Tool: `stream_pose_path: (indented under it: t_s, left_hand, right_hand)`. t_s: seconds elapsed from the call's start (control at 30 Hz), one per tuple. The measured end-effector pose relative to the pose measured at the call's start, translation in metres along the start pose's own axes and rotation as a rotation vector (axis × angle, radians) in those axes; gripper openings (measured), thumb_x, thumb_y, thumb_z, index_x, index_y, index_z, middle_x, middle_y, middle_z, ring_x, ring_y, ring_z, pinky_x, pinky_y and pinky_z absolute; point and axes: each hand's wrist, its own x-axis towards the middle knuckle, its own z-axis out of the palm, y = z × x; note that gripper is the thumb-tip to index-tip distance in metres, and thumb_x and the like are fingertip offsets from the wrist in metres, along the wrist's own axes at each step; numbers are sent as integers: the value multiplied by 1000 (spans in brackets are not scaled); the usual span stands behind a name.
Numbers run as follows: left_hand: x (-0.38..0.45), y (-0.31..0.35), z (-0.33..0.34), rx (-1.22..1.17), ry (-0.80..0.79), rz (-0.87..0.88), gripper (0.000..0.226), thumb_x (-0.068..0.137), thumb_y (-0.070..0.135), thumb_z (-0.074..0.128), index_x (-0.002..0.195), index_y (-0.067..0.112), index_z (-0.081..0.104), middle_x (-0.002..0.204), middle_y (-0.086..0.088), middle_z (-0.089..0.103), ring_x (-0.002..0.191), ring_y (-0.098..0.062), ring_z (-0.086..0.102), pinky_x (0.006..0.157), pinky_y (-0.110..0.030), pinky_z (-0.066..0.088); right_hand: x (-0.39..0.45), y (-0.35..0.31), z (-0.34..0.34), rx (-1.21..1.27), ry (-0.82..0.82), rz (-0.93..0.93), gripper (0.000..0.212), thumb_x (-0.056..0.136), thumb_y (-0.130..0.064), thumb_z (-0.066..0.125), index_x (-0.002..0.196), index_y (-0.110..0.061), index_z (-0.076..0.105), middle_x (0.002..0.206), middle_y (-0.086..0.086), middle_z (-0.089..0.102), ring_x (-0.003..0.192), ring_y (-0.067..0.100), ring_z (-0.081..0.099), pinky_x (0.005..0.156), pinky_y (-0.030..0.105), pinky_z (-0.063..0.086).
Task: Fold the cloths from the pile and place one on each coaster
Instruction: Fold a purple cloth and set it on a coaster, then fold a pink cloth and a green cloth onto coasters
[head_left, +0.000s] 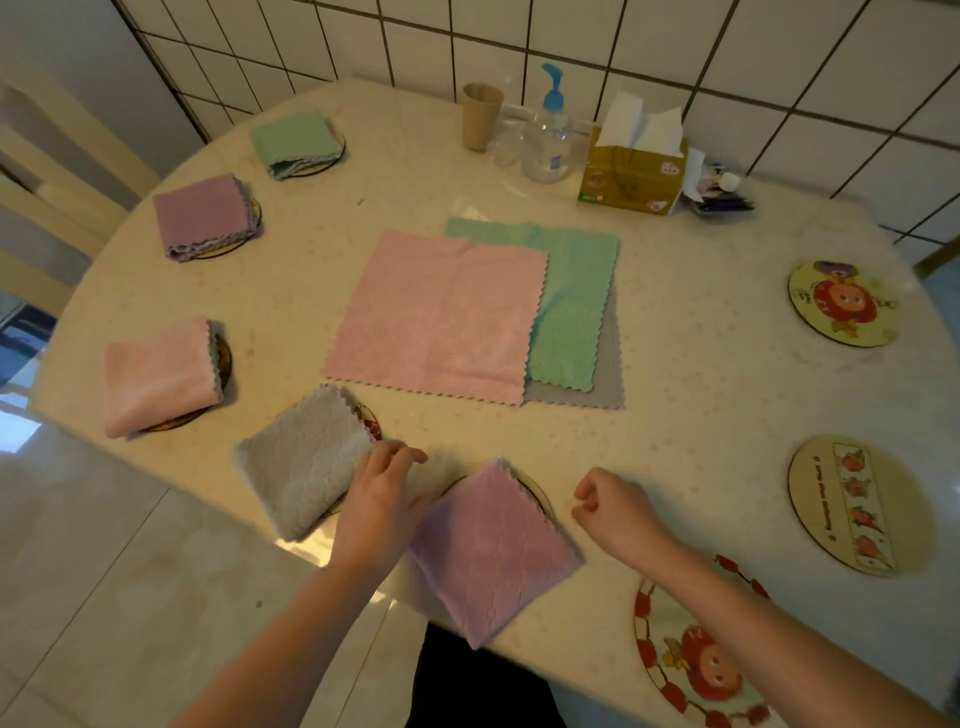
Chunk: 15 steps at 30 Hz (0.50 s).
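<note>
While both hands hover low at the near edge of the counter (675, 322), the folded purple cloth (491, 551) lies between them, set diamond-wise: one corner points toward the person and overhangs the edge, the opposite zigzag corner points toward the centre, long axis approx. near-to-far. It sits on a coaster (535, 491), of which only a rim arc shows at the far right side.

Left hand (379, 499): grip relaxed, fingers loosely bent, holding nothing; fingertips touch or nearly touch the grey folded cloth (306, 462), cannot tell which. Palm edge is just beside the purple cloth's left side. Right hand (615, 512): fingers curled in, nothing held, apart from the cloth on its right.

Pile at centre, 3 flat unfolded cloths: pink cloth (441, 317) on top, green cloth (576, 306) under it offset right, grey sheet (610, 374) at the bottom, showing at the right and near edges.

Left side, each on a coaster: pink folded cloth (156, 374), mauve folded cloth (202, 215), green folded cloth (293, 140).

Bare coasters, right side: strawberry coaster (691, 670) partly under the right forearm, strip-print coaster (857, 506), flower-face coaster (844, 304).

Far edge, by the tiled wall: paper cup (482, 117), pump bottle (549, 135), tissue box (631, 174), small clutter, details unclear.
</note>
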Motion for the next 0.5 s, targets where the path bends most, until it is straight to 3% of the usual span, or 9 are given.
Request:
stream_pose_path:
  t_s: [0.1, 0.27, 0.5]
  left_hand:
    - [43, -1, -6, 16, -44, 113, 35, 80, 17, 71, 114, 16, 61, 115, 1, 54, 107, -20, 48, 87, -30, 43]
    - [106, -13, -6, 129, -133, 241, 45, 76, 10, 70, 119, 12, 60, 120, -4, 57, 113, -29, 47, 94, -41, 47]
    - [146, -35, -7, 224, -294, 311, 51, 80, 24, 63, 130, 24, 54, 136, 3, 49, 120, -27, 43, 96, -40, 46]
  right_hand:
    - [33, -25, -17, -108, 110, -151, 9, 87, -16, 57, 96, -17, 57, 99, 0, 60, 92, 18, 58, 79, 33, 50]
    - [81, -71, -20, -330, 134, -489, 20, 90, -15, 52, 109, -13, 53, 115, 2, 46, 104, 22, 46, 79, 36, 45]
    - [119, -79, -18, -652, 118, -611, 28, 78, -9, 63, 102, -14, 50, 109, 3, 47, 95, 23, 49, 58, 38, 49]
